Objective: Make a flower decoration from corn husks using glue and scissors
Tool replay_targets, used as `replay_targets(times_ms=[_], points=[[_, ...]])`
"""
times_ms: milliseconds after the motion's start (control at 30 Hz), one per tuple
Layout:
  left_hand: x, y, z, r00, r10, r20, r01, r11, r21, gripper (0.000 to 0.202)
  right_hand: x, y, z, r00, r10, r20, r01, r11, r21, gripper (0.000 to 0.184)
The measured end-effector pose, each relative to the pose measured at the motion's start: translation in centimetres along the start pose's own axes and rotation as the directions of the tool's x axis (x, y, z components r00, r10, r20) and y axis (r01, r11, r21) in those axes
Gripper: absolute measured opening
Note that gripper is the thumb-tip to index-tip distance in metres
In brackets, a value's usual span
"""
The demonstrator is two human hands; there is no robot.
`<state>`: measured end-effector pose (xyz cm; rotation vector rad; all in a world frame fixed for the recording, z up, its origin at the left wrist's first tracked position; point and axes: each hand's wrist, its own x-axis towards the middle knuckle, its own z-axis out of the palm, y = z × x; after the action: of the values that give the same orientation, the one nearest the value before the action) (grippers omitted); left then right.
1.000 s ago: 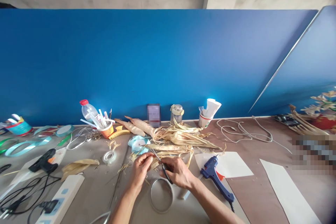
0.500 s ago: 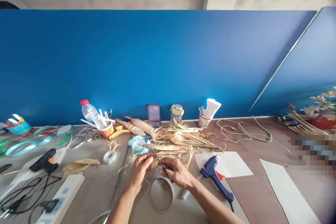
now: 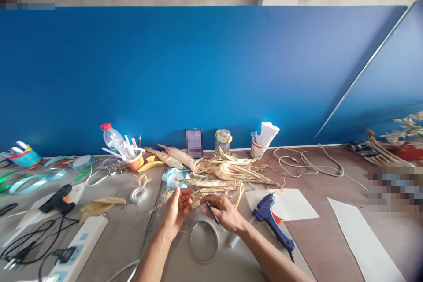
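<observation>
My right hand (image 3: 224,213) is closed around a slim black-handled tool (image 3: 211,212) with a thin metal shaft, which points up and to the left; its exact kind is unclear. My left hand (image 3: 176,211) is just left of the tip, palm turned inward, with fingers loosely curled and apart, holding nothing I can see. Behind both hands lies a heap of dried corn husks (image 3: 231,175). A roll of light blue ribbon (image 3: 175,178) sits at its left edge. Between my forearms, a grey ring (image 3: 191,246) rests on the table.
At right, a blue glue gun (image 3: 274,224) lies partly over white paper (image 3: 300,205). Left are a power strip (image 3: 81,242), a black glue gun (image 3: 57,200) and clear tape (image 3: 139,194). A bottle (image 3: 112,137), a jar (image 3: 223,141) and paper cups (image 3: 259,149) stand along the blue partition (image 3: 198,66).
My left fingers have come away from the tool's tip and opened, the hand turning palm inward. The right hand keeps its hold, and the tool's shaft now shows more fully.
</observation>
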<state>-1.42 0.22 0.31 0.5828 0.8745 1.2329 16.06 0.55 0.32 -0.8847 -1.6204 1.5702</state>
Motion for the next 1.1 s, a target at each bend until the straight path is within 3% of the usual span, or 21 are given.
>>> replay_targets(times_ms=[167, 300, 567, 1100], points=[[0.11, -0.08, 0.19, 0.999, 0.02, 0.03, -0.019, 0.999, -0.032, 0.047, 0.0, 0.16, -0.02, 1.0, 0.021, -0.009, -0.021, 1.0, 0.017, 0.018], [0.24, -0.37, -0.04, 0.999, 0.028, 0.042, -0.027, 1.0, -0.007, 0.044, -0.01, 0.18, -0.04, 1.0, -0.004, -0.004, 0.004, 0.996, -0.089, 0.017], [0.01, -0.37, -0.15, 0.998, -0.025, 0.064, 0.011, 0.979, 0.204, 0.025, -0.12, -0.09, 0.01, 0.997, -0.073, 0.029, 0.078, 0.953, -0.292, 0.011], [-0.2, 0.02, -0.36, 0.996, -0.09, -0.002, 0.089, 0.975, 0.204, 0.021, -0.05, 0.23, -0.14, 0.997, 0.006, 0.07, 0.009, 0.978, -0.208, 0.016]])
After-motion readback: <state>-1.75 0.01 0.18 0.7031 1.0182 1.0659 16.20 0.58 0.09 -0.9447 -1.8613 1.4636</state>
